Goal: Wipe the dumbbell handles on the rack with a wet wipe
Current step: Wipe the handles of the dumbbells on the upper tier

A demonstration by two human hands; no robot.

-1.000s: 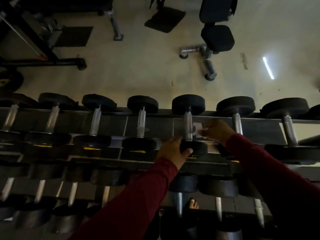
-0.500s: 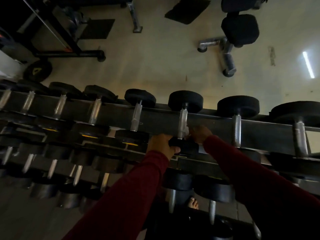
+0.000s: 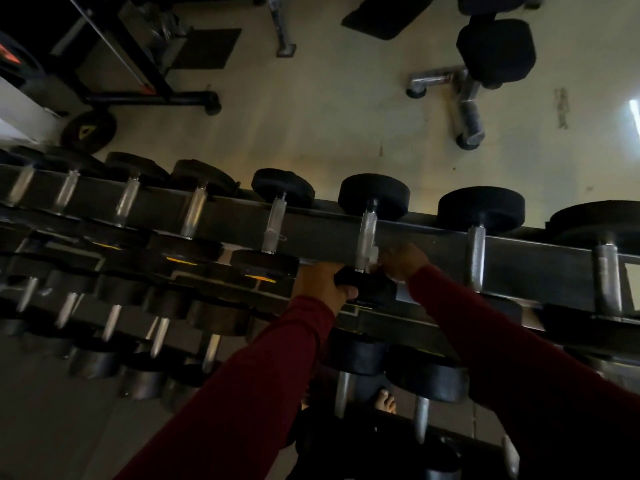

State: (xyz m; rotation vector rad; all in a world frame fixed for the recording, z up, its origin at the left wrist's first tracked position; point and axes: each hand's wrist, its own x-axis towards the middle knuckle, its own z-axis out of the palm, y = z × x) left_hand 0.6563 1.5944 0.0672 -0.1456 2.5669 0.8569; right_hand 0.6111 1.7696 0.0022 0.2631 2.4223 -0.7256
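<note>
the dumbbell handle [image 3: 366, 237] being cleaned is the knurled steel bar lying across the top rail of the rack [image 3: 433, 251], roughly in the middle of the top row, its far black head hanging over the back edge and its near head [image 3: 367, 285] sitting on the front edge. a small white wet wipe [image 3: 374, 253] is pressed against the lower right side of that bar, pinched in the curled fingers of the right hand [image 3: 403, 261]. the left hand [image 3: 320, 284] grips the near head from the left, thumb hooked over its front face, which looks meant to steady the dumbbell. the step in hand looks like the wiping of this one handle, with the wipe low on the bar near the front collar; the upper stretch of knurling is bare of the wipe, though whether it is clean cannot be told in this dim light. the next move, i judge, calls for sliding the wipe up along the bar and round its far side, with the left hand holding the weight so it does not roll, then moving along to a neighbour [image 3: 475, 254] just to the right or another [image 3: 273, 226] to the left. lower tiers hold more dumbbells, and a bench [image 3: 485, 57] stands on the floor beyond.
</note>
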